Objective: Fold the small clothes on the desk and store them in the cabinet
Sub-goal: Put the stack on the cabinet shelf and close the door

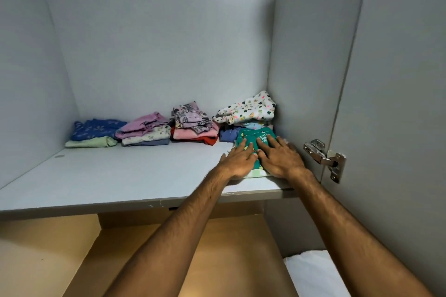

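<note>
A folded green garment point(253, 138) with a printed pattern lies on the grey cabinet shelf point(125, 176) near its right wall. Under it shows a pale green and white piece point(255, 173). My left hand point(237, 159) and my right hand point(280, 157) rest flat on top of the green garment, side by side, fingers spread and pointing to the back. Behind them stand several stacks of folded small clothes: a blue one over a light green one point(96, 131), a pink and floral stack point(144, 131), a lilac, pink and red stack point(193, 128), and a white floral stack point(246, 109).
The cabinet's right wall is close beside my right hand. A metal door hinge point(324, 158) sits on the open door at the right. Below the shelf are a lit wooden compartment point(217, 248) and a white cloth point(313, 272).
</note>
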